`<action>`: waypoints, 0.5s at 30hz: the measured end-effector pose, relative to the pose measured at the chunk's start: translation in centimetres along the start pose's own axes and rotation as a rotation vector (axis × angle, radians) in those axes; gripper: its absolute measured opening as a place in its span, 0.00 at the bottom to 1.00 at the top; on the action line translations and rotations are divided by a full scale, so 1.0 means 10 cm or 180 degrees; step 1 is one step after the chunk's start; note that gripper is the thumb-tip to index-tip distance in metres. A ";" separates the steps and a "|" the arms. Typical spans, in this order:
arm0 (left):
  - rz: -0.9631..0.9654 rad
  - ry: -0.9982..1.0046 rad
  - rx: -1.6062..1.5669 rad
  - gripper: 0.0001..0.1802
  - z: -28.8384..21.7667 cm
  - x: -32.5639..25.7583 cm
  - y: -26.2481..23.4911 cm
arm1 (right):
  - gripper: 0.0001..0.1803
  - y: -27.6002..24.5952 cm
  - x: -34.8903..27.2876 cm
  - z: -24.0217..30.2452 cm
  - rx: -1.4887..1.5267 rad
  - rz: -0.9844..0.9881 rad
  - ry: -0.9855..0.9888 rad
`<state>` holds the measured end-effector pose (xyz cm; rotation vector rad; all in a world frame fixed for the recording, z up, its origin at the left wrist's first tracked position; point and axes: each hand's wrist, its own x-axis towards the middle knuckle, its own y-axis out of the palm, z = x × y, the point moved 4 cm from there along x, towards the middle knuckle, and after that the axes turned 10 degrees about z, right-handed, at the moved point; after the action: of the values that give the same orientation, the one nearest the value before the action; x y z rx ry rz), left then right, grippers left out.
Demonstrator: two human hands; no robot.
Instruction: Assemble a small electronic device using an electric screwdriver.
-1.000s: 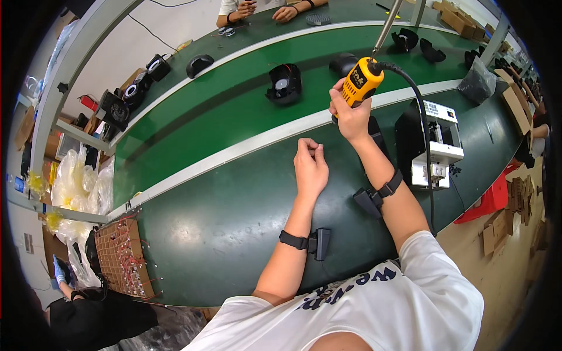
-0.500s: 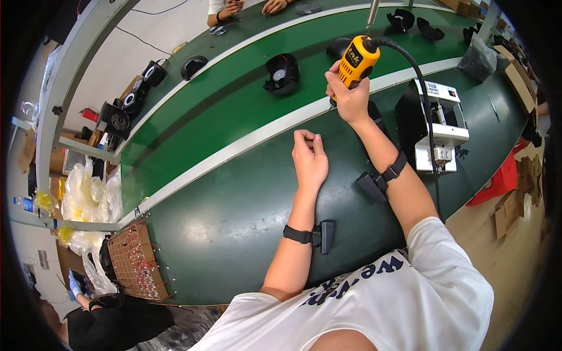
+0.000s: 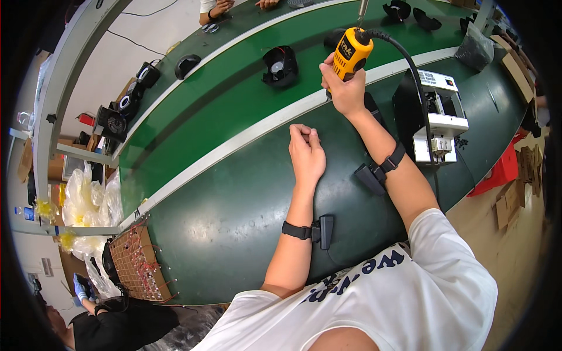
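Note:
My right hand (image 3: 348, 95) is closed around a yellow electric screwdriver (image 3: 350, 50), held over the near edge of the green conveyor belt (image 3: 222, 96). Its metal shaft points up and away, and a thick black cord runs back from it. Over the dark green worktop (image 3: 228, 205), my left hand (image 3: 307, 155) is curled with the thumb against the fingers; anything inside it is hidden. Beyond my hands a rounded black housing (image 3: 280, 65) with a pale disc inside lies on the belt. Each wrist wears a black strap with a small black device.
A black-and-white screw feeder (image 3: 439, 117) stands right of my right arm, with the cord passing over it. More black shells (image 3: 426, 19) lie at the far right. A carton bristling with red wires (image 3: 137, 266) sits at left. Co-workers are at the lower left and far side.
The whole view has shifted slightly, so the belt and worktop sit a little higher. Both hands keep their poses, and the screwdriver stays in my right hand.

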<state>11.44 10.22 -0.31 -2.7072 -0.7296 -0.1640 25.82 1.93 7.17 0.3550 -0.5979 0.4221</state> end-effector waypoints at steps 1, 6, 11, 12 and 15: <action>-0.0013 0.0006 -0.0059 0.06 0.00 0.00 -0.01 | 0.07 0.00 0.00 -0.01 0.0003 0.0000 0.0011; 0.0115 0.0030 0.0265 0.06 0.03 0.00 0.01 | 0.07 -0.03 -0.01 -0.02 0.0104 0.0017 -0.0013; 0.0072 0.0067 0.0339 0.07 0.05 0.01 0.06 | 0.08 -0.08 -0.02 -0.05 -0.0322 -0.0096 -0.0154; 0.0030 0.0159 0.0207 0.07 0.10 0.02 0.04 | 0.09 -0.04 -0.02 -0.03 -0.0325 -0.0062 -0.0170; -0.0130 0.0275 0.0011 0.07 0.24 0.06 0.00 | 0.13 0.05 -0.02 0.11 -0.0392 -0.0127 -0.0179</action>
<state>12.01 11.28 -2.41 -2.6646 -0.7591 -0.2872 24.89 1.84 7.99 0.2614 -0.6674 0.3363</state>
